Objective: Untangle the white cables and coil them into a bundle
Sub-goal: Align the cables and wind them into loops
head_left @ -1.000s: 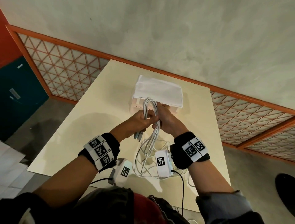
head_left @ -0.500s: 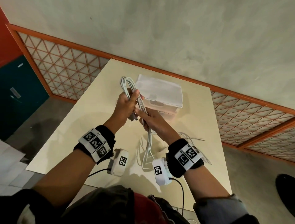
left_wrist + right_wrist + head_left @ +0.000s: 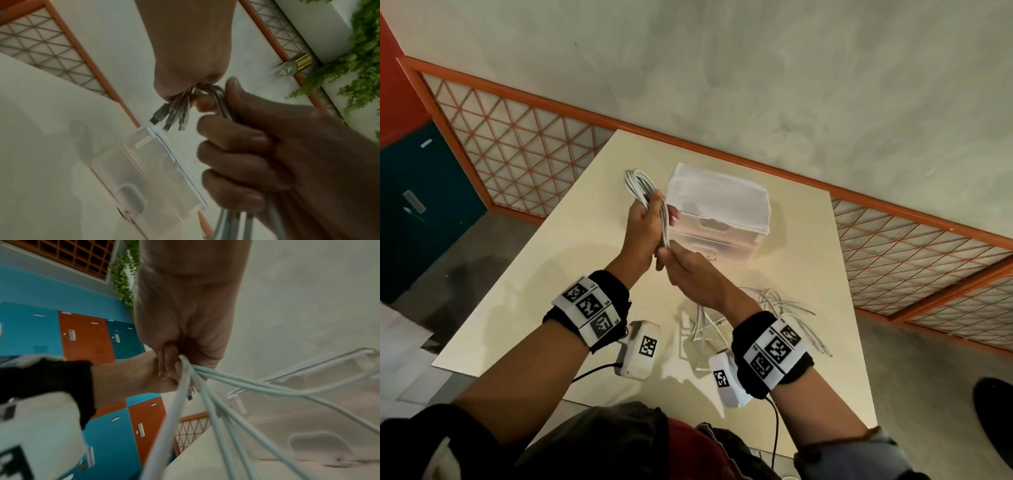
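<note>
My left hand [image 3: 643,226] grips a looped bunch of white cables [image 3: 637,181] above the cream table, left of the clear box. The loop stands up out of the fist. In the left wrist view several plugs [image 3: 168,118] poke out below the left hand [image 3: 191,65]. Just beneath it my right hand [image 3: 688,270] is curled round the same strands, fingers [image 3: 246,154] wrapped tight. The strands [image 3: 167,418] trail down from the right hand [image 3: 185,321] toward the table. More loose white cable [image 3: 780,301] lies on the table by my right wrist.
A clear plastic box [image 3: 719,205] with a white lid stands at the back of the table [image 3: 551,291], just right of my hands. An orange lattice railing [image 3: 524,154] runs behind the table. Both wrists carry black bands and white camera units.
Both hands have carried the bundle from in front of the box up and to the left. The loop now stands higher, and the right hand sits lower on the strands.
</note>
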`<state>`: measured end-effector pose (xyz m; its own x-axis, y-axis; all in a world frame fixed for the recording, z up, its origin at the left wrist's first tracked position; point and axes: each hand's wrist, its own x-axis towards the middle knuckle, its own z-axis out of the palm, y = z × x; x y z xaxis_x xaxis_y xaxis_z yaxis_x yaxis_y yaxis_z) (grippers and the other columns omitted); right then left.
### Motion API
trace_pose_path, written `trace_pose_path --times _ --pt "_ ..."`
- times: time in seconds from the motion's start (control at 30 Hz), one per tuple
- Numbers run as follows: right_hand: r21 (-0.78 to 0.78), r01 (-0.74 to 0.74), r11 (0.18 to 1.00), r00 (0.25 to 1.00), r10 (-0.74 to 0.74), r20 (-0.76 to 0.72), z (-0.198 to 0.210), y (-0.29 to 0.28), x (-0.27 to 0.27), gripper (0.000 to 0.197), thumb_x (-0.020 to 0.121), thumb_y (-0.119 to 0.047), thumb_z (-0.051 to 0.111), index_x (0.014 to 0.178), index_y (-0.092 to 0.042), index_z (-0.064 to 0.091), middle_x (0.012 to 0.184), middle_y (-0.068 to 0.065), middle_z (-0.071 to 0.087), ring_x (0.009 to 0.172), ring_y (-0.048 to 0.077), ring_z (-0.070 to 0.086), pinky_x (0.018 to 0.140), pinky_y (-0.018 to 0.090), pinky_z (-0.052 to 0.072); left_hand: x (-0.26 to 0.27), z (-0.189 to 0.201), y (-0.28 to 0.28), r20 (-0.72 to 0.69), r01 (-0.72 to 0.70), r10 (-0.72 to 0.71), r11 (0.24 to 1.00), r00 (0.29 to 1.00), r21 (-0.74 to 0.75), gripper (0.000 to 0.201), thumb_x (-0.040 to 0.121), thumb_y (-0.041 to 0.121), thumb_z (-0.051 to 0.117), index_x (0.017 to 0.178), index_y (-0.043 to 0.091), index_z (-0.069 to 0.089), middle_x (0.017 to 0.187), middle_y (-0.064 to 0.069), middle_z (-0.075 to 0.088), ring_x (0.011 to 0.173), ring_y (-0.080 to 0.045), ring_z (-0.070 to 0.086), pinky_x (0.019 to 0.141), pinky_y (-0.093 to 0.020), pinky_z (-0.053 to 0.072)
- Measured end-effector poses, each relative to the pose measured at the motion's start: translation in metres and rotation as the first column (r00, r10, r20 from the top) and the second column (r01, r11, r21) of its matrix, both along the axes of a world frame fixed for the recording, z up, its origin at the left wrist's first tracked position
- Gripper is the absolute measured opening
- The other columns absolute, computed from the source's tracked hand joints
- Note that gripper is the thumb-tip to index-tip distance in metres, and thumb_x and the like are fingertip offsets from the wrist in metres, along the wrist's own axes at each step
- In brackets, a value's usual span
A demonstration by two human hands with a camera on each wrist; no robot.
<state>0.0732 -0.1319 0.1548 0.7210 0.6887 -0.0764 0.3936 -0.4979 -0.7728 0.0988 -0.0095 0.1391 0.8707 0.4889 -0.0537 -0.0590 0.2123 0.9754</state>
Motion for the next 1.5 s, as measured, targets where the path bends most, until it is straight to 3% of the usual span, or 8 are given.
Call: trace_pose_path --times 0.13,0.4,0.57,0.73,0.87,1.0,1.37,1.5 --pt "-0.094 -0.099 0.991 0.994 0.103 0.036 0.005 -0.005 0.003 0.023 0.103 -0.028 0.030 0.091 -0.017 0.047 0.064 -0.014 0.043 0.059 0.003 0.046 0.060 0.007 0.036 -0.001 0.003 -0.003 -0.009 0.063 -0.066 0.981 0.998 -0.184 0.031 0.101 0.027 0.038 0.073 0.015 0.044 0.039 0.010 0.045 0.034 -0.005 0.038 0.038 -0.016 0.032" --pt "-0.065 -0.197 0.978 0.920 0.161 -0.357 0.008 -0.040 0.005 0.030 0.102 -0.034 0.032 0.097 -0.013 0.053 0.063 -0.005 0.038 0.050 0.005 0.042 0.058 0.022 0.045 0.001 0.010 0.018 0.048 -0.032 0.054 0.925 0.997 -0.378 0.031 0.101 0.024 0.038 0.072 0.015 0.043 0.037 0.010 0.040 0.031 -0.005 0.035 0.035 -0.014 0.029" --pt "-0.233 -0.255 0.939 0.909 0.151 -0.388 0.014 -0.059 0.015 0.042 0.100 -0.043 0.034 0.105 -0.013 0.063 0.062 -0.003 0.036 0.052 0.008 0.039 0.055 0.016 0.041 -0.004 0.004 0.022 0.027 0.106 -0.106 0.875 0.994 -0.473 0.035 0.100 0.024 0.039 0.066 0.016 0.043 0.037 0.009 0.034 0.028 -0.005 0.028 0.034 -0.016 0.023" --pt "-0.123 -0.025 0.992 0.988 0.006 -0.152 0.022 -0.064 0.029 0.026 0.095 -0.027 0.053 0.099 -0.001 0.057 0.063 -0.006 0.049 0.052 -0.002 0.043 0.052 0.010 0.032 -0.010 0.007 0.015 -0.011 0.294 -0.306 0.925 0.952 -0.239 0.035 0.098 0.021 0.041 0.063 0.016 0.038 0.038 0.009 0.026 0.030 -0.006 0.019 0.033 -0.016 0.017" --pt "-0.013 0.018 1.000 0.999 -0.018 0.042 0.035 -0.053 0.035 0.016 0.081 -0.023 0.072 0.083 -0.007 0.069 0.066 0.005 0.066 0.063 0.009 0.056 0.063 0.022 0.039 -0.014 0.020 0.001 -0.089 0.416 -0.419 0.908 0.904 -0.056 0.037 0.095 0.019 0.045 0.059 0.018 0.039 0.042 0.010 0.025 0.033 -0.005 0.018 0.038 -0.019 0.013" --pt "0.017 0.017 1.000 0.983 -0.020 0.184 0.045 -0.044 0.035 0.017 0.069 -0.017 0.081 0.079 -0.009 0.071 0.070 -0.004 0.069 0.067 0.001 0.061 0.063 0.010 0.040 -0.022 0.030 -0.013 -0.155 0.518 -0.503 0.853 0.850 0.073 0.041 0.094 0.019 0.047 0.054 0.019 0.038 0.043 0.008 0.023 0.039 -0.009 0.017 0.040 -0.021 0.016" --pt "0.071 0.027 0.997 0.943 -0.049 0.330 0.051 -0.034 0.027 0.065 0.060 -0.003 0.084 0.095 -0.012 0.030 0.073 0.014 0.058 0.059 0.021 0.052 0.050 0.020 0.040 -0.030 0.035 -0.019 -0.154 0.579 -0.570 0.815 0.807 0.019 0.035 0.096 0.017 0.043 0.067 0.007 0.060 0.049 0.002 0.062 0.046 -0.008 0.059 0.051 -0.019 0.049" --pt "0.012 0.008 1.000 0.906 -0.013 0.422 0.049 -0.032 0.028 0.071 0.056 -0.004 0.085 0.093 -0.013 0.026 0.081 -0.012 0.037 0.063 0.011 0.040 0.052 0.022 0.037 -0.032 0.033 -0.020 -0.131 0.631 -0.633 0.774 0.763 -0.062 0.041 0.099 0.020 0.039 0.069 0.003 0.060 0.051 -0.008 0.065 0.047 -0.018 0.063 0.051 -0.023 0.054"
